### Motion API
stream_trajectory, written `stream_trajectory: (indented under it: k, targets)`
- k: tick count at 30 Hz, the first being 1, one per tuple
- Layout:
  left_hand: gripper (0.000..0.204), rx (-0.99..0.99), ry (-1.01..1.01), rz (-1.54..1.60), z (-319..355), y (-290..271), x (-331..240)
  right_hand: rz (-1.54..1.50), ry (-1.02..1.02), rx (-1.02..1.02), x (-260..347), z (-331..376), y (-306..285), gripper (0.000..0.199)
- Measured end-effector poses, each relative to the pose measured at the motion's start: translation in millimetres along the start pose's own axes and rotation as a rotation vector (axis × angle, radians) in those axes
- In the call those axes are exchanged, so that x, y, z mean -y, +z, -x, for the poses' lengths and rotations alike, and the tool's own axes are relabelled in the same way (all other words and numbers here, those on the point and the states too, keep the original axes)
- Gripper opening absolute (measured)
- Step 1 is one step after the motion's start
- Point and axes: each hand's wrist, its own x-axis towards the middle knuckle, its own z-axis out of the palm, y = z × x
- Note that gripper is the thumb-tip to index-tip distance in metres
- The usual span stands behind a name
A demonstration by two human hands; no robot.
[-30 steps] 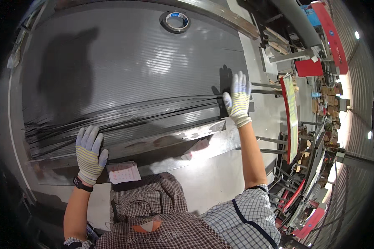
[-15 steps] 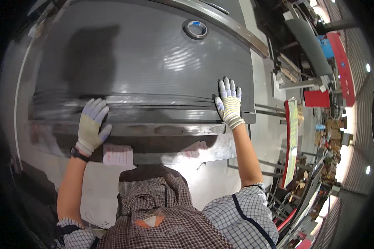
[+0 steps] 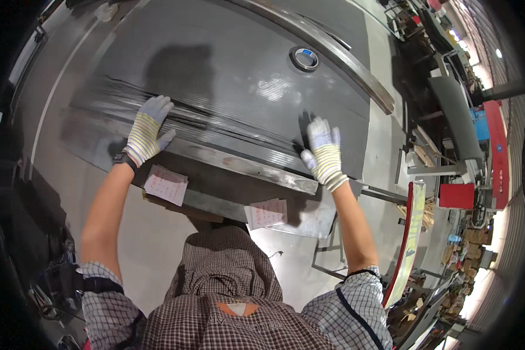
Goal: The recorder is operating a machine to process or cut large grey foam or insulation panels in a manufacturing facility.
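A dark grey, finely ribbed sheet [image 3: 245,114] covers the work table, with long creases running along its near side. My left hand [image 3: 147,131], in a pale glove with yellow stripes, rests on the creased part at the left. Its fingers are stretched out, thumb apart. My right hand [image 3: 325,153], gloved alike, is spread over the sheet's near right part; a dark shadow falls beside its fingers, and whether it presses down I cannot tell. Between the hands a flat metal bar [image 3: 239,166] lies along the near edge. Neither hand holds anything.
A roll of tape [image 3: 294,60] lies on the sheet's far right part. Another long metal bar [image 3: 344,63] runs along the far edge. Two bundles of paper slips [image 3: 166,185] lie at the near edge. Beyond the right side stands a red-edged panel [image 3: 412,245].
The whole view has turned, so the table now slants down to the right. Creases beside my left hand fan out more. Both hands stay near the same parts of the sheet, fingers extended.
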Motion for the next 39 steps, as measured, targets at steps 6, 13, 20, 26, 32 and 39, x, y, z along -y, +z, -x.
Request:
stream_trajectory:
  k: [6, 13, 20, 26, 32, 39]
  targets:
    - [0.077, 0.090, -0.095, 0.025, -7, -10, -10, 0.009, -0.236, 0.111, 6, -19, -32, 0.086]
    - [0.078, 0.208, -0.102, -0.006, -20, -21, -9, -0.136, -0.469, 0.096, 3, -49, -40, 0.096]
    - [0.078, 0.206, -0.117, 0.044, -15, -11, -3, -0.163, -0.707, 0.207, 20, -75, -25, 0.095]
    - [0.084, 0.245, -0.170, 0.009, -17, -17, -7, -0.321, -0.761, 0.155, 34, -91, -28, 0.096]
    - [0.090, 0.230, -0.191, 0.000, -12, -15, -7, -0.217, -0.853, 0.240, 68, -134, -18, 0.098]
    - [0.101, 0.186, -0.173, 0.074, -17, -15, 0, -0.177, -0.880, 0.212, 107, -159, -11, 0.095]
